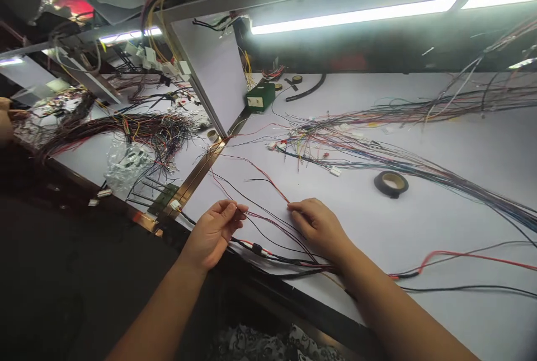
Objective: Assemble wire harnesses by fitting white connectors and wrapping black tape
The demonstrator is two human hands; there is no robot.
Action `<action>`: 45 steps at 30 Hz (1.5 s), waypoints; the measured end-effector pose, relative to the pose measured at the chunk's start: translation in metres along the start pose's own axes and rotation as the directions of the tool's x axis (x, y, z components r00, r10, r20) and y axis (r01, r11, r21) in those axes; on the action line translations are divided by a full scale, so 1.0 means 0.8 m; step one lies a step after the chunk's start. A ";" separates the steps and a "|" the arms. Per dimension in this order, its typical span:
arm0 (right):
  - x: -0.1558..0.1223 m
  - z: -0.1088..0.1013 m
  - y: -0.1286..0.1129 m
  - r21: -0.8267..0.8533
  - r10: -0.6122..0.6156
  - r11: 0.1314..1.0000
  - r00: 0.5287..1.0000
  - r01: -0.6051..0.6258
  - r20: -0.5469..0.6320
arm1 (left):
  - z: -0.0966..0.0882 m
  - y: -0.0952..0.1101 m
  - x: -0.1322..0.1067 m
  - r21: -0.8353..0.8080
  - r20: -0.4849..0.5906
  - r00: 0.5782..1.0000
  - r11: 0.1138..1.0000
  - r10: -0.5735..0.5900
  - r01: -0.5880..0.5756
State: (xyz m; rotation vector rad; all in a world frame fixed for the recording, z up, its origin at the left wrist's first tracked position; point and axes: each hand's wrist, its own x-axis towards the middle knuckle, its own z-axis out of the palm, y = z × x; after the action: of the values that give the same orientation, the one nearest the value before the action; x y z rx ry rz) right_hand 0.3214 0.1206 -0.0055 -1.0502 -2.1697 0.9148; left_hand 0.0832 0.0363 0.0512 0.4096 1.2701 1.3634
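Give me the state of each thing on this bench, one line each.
left hand: pinching thin wires
right hand: palm down, fingertips at red wire; grip hidden
tape roll: lying flat, untouched
wire bundle: loose, fanned across table
strip light: lit

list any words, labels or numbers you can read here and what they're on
None can be read.
Green box: its white label is too blurred to read.
Tape roll: no print shows.
White plug: too small to tell.
Thin wires pinched in the left hand: no tags show.
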 end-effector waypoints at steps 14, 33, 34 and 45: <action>-0.009 0.018 -0.013 -0.108 -0.487 0.846 0.838 0.523 0.246 | -0.048 -0.016 -0.029 0.988 0.156 0.905 -0.053 0.397 -0.147; -0.007 0.033 0.005 -0.365 -0.360 0.852 0.927 0.374 0.109 | 0.013 -0.065 -0.066 0.794 0.606 0.778 -0.185 0.166 -0.579; -0.007 0.033 0.005 -0.367 -0.356 0.853 0.928 0.372 0.113 | 0.011 -0.070 -0.069 0.795 0.603 0.782 -0.192 0.157 -0.575; -0.007 0.029 -0.001 -0.366 -0.332 0.860 0.935 0.355 0.127 | -0.085 -0.062 -0.029 0.849 0.492 0.771 -0.420 0.404 -0.321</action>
State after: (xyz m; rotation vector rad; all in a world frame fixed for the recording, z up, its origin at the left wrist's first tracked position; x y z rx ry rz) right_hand 0.3074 0.1078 -0.0198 -0.7638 -2.5435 0.3658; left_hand 0.0567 -0.0258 -0.0042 2.2761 2.2456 0.3023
